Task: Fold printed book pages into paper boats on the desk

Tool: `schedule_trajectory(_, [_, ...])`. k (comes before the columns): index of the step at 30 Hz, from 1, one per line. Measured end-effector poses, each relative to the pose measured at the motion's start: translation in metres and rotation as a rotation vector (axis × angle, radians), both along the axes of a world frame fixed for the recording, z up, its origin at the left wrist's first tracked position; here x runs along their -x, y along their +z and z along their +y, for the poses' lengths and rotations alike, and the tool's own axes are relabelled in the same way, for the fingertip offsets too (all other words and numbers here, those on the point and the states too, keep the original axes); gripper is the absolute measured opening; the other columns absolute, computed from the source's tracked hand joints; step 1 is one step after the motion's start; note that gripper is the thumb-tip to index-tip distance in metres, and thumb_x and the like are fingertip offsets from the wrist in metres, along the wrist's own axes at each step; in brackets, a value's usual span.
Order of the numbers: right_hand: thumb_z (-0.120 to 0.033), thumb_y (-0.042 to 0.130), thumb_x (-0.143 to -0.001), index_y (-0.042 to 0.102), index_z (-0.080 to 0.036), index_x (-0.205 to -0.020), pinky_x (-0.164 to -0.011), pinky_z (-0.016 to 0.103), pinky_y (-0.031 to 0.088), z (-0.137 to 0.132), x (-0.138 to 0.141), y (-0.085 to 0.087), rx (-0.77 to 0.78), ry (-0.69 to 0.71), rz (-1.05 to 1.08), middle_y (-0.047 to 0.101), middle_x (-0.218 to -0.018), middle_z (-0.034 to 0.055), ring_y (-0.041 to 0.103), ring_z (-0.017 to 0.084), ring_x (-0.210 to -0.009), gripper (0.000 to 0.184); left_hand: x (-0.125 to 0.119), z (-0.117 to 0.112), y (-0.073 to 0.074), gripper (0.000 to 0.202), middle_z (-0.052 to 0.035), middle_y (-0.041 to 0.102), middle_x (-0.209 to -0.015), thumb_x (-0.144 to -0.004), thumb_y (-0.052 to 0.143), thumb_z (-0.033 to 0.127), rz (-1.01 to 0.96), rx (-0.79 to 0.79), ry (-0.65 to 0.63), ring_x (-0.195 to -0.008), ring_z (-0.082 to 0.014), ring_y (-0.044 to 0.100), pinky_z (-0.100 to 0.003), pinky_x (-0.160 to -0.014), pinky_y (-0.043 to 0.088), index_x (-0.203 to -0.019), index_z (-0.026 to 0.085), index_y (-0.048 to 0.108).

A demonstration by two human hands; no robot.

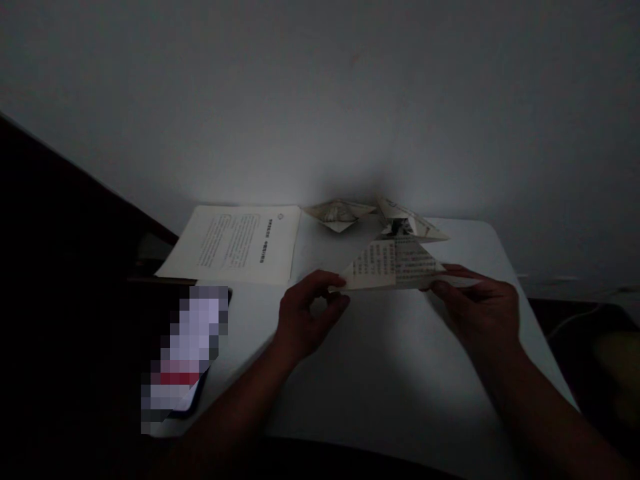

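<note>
A folded printed paper, boat-like with a raised peak in the middle, is held up over the table between my two hands. My left hand has its fingers curled at the left corner, with the thumb just below the lower edge. On the other side, my right hand pinches the right corner between thumb and fingers. Behind it stand two more folded paper shapes: one near the wall and another partly covered by the held paper.
A stack of printed sheets lies at the table's back left. A phone with a blurred-out screen rests along the left edge of the white table. The wall rises directly behind. A thin cable shows at right.
</note>
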State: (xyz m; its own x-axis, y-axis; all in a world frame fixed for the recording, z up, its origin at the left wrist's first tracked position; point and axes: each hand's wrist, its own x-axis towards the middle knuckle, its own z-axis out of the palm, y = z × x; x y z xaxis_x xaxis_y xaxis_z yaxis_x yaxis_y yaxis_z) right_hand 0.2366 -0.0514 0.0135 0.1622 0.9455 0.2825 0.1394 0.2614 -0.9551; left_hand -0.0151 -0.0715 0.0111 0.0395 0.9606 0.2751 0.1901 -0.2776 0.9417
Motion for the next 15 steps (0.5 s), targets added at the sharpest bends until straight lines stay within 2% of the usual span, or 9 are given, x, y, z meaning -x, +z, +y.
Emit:
schedule_trajectory(3, [-0.024,0.077,-0.065,0.073,-0.023,-0.076,-0.068,0.032,0.058,-0.002,0.003,0.004,-0.005,0.0,-0.056,0.074,-0.086,0.0027,0.069,0.02,-0.077,0.012,0.0,0.003,0.0,0.01,-0.0014,0.064,-0.083,-0.08,0.063,0.024,0.032,-0.037,0.026,-0.069,-0.0113,0.061,-0.025,-0.065,0.05,-0.089,0.02,0.065])
schedule_trajectory(5, [-0.027,0.076,-0.065,0.07,-0.023,-0.065,-0.062,0.031,0.057,-0.005,0.005,0.007,0.009,-0.046,-0.109,0.074,-0.082,0.0026,0.069,0.021,-0.074,0.007,0.0,0.003,0.002,0.006,-0.0005,0.064,-0.077,-0.081,0.062,0.024,0.073,-0.048,0.065,-0.067,-0.0105,0.06,-0.023,-0.063,0.049,-0.08,0.019,0.065])
schedule_trajectory(7, [-0.031,0.075,-0.066,0.059,-0.022,-0.046,-0.054,0.028,0.055,-0.007,0.007,0.01,0.037,-0.107,-0.152,0.074,-0.079,0.0028,0.069,0.021,-0.069,0.027,-0.001,0.003,0.005,0.011,-0.0004,0.065,-0.075,-0.081,0.061,0.024,0.11,-0.049,0.123,-0.067,-0.0101,0.06,-0.023,-0.063,0.048,-0.073,0.018,0.064])
schedule_trajectory(9, [-0.034,0.076,-0.066,0.048,-0.021,-0.037,-0.046,0.026,0.05,-0.009,0.01,0.012,0.068,-0.153,-0.185,0.074,-0.076,0.0032,0.068,0.019,-0.062,0.042,-0.003,0.002,0.007,0.014,-0.0006,0.066,-0.075,-0.081,0.061,0.023,0.112,-0.045,0.17,-0.068,-0.01,0.06,-0.023,-0.063,0.047,-0.069,0.017,0.063])
schedule_trajectory(11, [-0.037,0.076,-0.065,0.054,-0.021,-0.042,-0.041,0.025,0.046,-0.011,0.012,0.013,0.089,-0.194,-0.197,0.073,-0.071,0.003,0.066,0.018,-0.057,0.036,-0.005,0.001,0.007,0.015,-0.0006,0.066,-0.075,-0.08,0.061,0.023,0.08,-0.037,0.194,-0.068,-0.0101,0.061,-0.022,-0.063,0.048,-0.066,0.017,0.063])
schedule_trajectory(13, [-0.04,0.076,-0.064,0.066,-0.021,-0.058,-0.04,0.025,0.043,-0.012,0.015,0.014,0.11,-0.244,-0.182,0.07,-0.063,0.0016,0.063,0.017,-0.053,0.023,-0.008,0.001,0.005,0.015,-0.0003,0.066,-0.073,-0.079,0.062,0.024,0.04,-0.019,0.208,-0.067,-0.0103,0.061,-0.022,-0.063,0.048,-0.066,0.017,0.063])
schedule_trajectory(15, [-0.041,0.077,-0.064,0.071,-0.02,-0.073,-0.039,0.025,0.041,-0.013,0.017,0.014,0.134,-0.278,-0.167,0.065,-0.055,-0.001,0.059,0.016,-0.047,0.023,-0.01,0.0,0.004,0.015,0.0004,0.065,-0.069,-0.077,0.064,0.024,0.01,0.004,0.237,-0.065,-0.0102,0.061,-0.022,-0.062,0.049,-0.064,0.017,0.062])
